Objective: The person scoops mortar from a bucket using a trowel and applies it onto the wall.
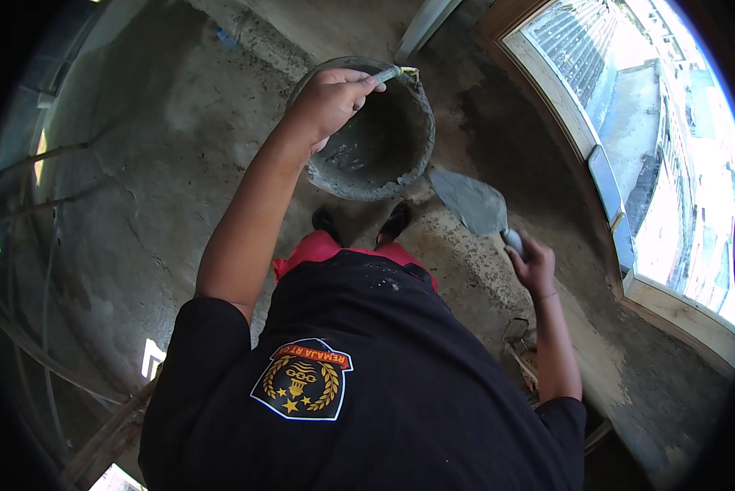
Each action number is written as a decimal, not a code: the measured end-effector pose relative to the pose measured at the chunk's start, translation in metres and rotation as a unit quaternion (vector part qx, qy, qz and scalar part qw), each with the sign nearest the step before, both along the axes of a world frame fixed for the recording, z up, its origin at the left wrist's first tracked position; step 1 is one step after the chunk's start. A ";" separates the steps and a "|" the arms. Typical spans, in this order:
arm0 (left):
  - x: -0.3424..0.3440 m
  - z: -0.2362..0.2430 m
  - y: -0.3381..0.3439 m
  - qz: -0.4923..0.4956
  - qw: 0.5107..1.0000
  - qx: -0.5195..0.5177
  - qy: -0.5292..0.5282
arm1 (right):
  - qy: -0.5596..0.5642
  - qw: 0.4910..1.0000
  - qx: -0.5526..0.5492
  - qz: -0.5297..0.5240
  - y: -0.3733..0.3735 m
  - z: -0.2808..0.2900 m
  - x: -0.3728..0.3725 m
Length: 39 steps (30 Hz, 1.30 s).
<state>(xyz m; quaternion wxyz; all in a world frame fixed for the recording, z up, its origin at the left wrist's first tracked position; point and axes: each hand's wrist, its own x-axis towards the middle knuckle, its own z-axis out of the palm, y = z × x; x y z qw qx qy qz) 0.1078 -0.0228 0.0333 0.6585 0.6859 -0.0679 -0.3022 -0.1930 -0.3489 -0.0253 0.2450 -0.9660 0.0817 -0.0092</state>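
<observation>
A round grey bucket (375, 143) stands on the concrete floor (179, 164) — wet mortar (367, 159) smears its inner wall and bottom. The left hand (328, 100) is closed on the bucket's rim, a thin pale tool (388, 74) pinched in its fingers. The right hand (532, 263) grips a pointed trowel (472, 203) — its blade, coated in grey mortar, points toward the bucket, just beside it.

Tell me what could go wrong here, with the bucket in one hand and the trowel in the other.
The left hand holds the mortar bucket by its thin handle, so the grip could slip and spill it. The right hand holds a loaded trowel, which might drip mortar on the shoes. The open window beside it is a fall hazard.
</observation>
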 end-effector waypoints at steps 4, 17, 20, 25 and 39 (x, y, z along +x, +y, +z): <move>0.002 -0.008 0.001 -0.007 0.998 0.018 -0.061 | 0.010 0.989 -0.107 0.097 0.014 0.040 0.075; 0.015 -0.016 0.005 0.113 0.991 0.014 -0.072 | 0.126 0.957 -0.123 0.232 0.031 0.048 0.140; 0.016 -0.024 0.005 0.151 0.987 0.012 -0.055 | 0.140 0.956 -0.101 0.235 0.038 0.045 0.139; 0.012 -0.022 0.003 0.187 0.981 -0.006 -0.041 | 0.152 0.959 -0.073 0.227 0.040 0.037 0.134; -0.010 -0.034 0.008 0.160 0.984 0.022 -0.069 | 0.210 0.962 -0.002 0.172 0.096 0.014 0.127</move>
